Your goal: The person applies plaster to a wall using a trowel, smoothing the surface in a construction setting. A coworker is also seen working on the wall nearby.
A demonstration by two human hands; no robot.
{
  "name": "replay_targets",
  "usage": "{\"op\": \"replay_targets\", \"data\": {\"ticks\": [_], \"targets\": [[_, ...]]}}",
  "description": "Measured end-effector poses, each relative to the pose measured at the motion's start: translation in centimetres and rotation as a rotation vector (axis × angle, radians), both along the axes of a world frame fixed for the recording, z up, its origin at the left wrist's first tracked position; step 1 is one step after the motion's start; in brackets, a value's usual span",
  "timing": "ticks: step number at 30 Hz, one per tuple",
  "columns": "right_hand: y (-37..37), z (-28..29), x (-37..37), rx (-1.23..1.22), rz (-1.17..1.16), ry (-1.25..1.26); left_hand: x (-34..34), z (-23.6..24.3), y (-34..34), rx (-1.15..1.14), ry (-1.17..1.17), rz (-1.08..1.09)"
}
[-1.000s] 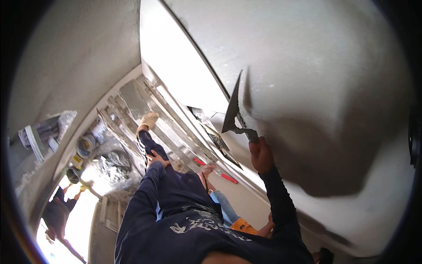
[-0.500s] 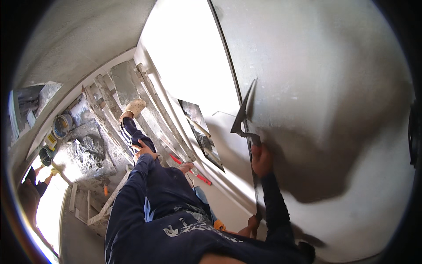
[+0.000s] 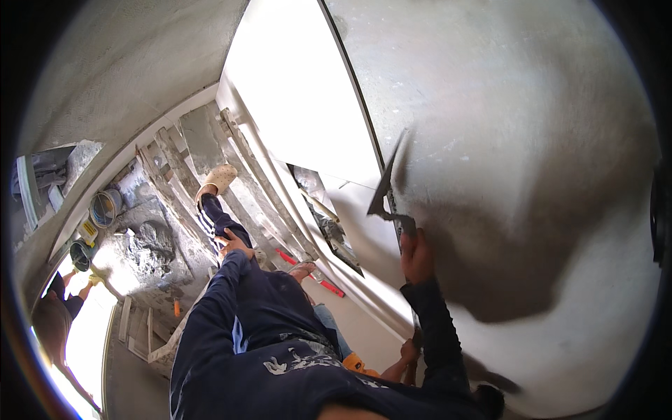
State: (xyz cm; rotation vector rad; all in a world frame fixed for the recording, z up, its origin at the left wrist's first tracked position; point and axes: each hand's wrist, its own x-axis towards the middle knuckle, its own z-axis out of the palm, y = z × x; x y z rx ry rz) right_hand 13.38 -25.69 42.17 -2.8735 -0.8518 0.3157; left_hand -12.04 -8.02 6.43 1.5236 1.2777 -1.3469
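My right hand is closed around the handle of a plastering trowel. The trowel's blade is tilted up beside the dark corner edge of the grey plastered wall. Both hand and trowel cast a large shadow on that wall. My left hand lies on my knee, fingers apart, holding nothing. One foot, in a tan clog, is on planks. Close to the wall's lower edge are another person's hands; what they hold, if anything, is hard to make out.
A red bar-shaped tool lies on the floor near a bare foot. To the left are a bucket, a dark container and a crumpled grey heap. Another person is at the far left, by a bright opening.
The view has shifted slightly, so the floor and the bucket appear a little further right and lower. My right hand and the trowel are in nearly the same place, and my left hand stays on my knee.
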Motion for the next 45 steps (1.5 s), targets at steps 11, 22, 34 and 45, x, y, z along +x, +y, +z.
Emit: {"op": "replay_targets", "data": {"ticks": [11,22,34,45], "targets": [[-1.1,-0.2,0.7,-0.081,0.061,0.002,0.0,0.2,0.2,0.009,-0.017,0.025],[-0.9,0.2,0.7,-0.086,-0.001,0.083,0.2,1.3,1.0,-0.011,-0.011,0.016],[1.5,1.5,0.0,-0.001,0.038,0.091,-0.7,-0.4,0.6,-0.004,-0.014,-0.043],[1.4,1.2,-0.1,-0.025,-0.008,0.076,0.2,0.2,0.6,-0.005,0.012,-0.041]]}}
